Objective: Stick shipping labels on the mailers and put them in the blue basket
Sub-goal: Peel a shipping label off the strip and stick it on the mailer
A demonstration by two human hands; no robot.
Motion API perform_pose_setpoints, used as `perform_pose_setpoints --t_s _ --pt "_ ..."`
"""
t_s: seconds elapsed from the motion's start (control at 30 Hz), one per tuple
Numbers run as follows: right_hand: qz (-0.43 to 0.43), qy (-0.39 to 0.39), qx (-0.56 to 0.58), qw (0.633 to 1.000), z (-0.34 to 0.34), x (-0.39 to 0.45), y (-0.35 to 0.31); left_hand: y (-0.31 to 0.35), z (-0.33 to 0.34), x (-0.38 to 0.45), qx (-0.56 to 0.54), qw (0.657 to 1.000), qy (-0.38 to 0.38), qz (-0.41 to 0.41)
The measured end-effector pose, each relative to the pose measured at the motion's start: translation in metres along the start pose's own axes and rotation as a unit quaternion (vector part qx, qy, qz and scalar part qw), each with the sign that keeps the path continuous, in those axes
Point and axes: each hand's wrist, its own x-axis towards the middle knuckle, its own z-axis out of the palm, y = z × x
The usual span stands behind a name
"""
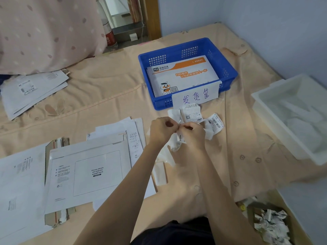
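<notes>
- Head view: left hand (161, 130) and right hand (192, 137) meeting over the bed (106, 96), fingers of both curled and pinching a label (178, 141), apparently peeling its backing.
- Blank mailer (85, 175) lying flat near the left forearm, waybill box face up.
- Basket (177, 50) beyond the hands, one mailer already inside.
- Spare labels (194, 114) crumpled just before the basket.
- Risk: label curling onto itself or tearing mid-peel; soft bedding giving crooked, wrinkled sticking.
</notes>
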Motion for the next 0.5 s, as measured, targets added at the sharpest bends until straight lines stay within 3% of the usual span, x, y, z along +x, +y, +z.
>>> perform_pose_setpoints --t_s 0.17,0.3,0.5 --pt "0.022 0.001 0.035 0.999 0.0025 -0.0008 -0.0028 -0.0011 0.0058 -0.0031 -0.079 0.994 0.001 -0.076" --pt "0.05 -0.006 0.091 0.995 0.003 -0.0005 -0.0008 -0.006 0.0048 -0.002 -0.061 0.995 -0.002 -0.082" --pt "-0.039 0.024 -0.004 0.999 0.0025 -0.0027 0.0004 -0.0044 0.006 -0.0038 -0.018 0.998 -0.002 -0.057"
